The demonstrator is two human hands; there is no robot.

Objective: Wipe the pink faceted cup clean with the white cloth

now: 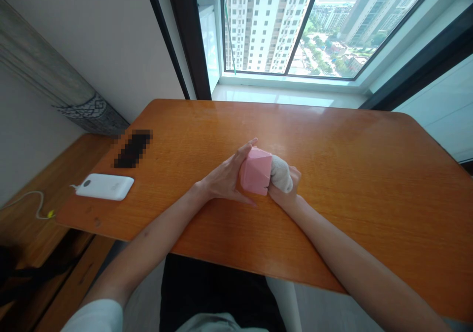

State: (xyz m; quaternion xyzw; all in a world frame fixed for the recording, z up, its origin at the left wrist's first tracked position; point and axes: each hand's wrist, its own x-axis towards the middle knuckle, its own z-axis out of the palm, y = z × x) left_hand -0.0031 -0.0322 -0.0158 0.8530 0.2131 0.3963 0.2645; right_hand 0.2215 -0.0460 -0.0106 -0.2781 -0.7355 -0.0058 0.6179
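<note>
A pink faceted object (256, 171), like a small pot or holder, is tilted above the table's middle. My left hand (229, 174) cups its left side, fingers along the top and thumb stretched out below, slightly blurred. A light grey cloth (281, 174) is bunched against the pink object's right side. My right hand (291, 186) is closed around this cloth, its thumb side close to the pink object's lower right edge. Most of the right fingers are hidden behind the cloth. Whether the pink object is hollow cannot be seen.
On the wooden table (351, 174), a white power-bank-like device (105, 186) with a cable lies at the left. Behind it is a dark pixelated rectangle (133, 149). A window (291, 26) stands beyond the far edge, and a lower wooden surface (44, 174) lies left.
</note>
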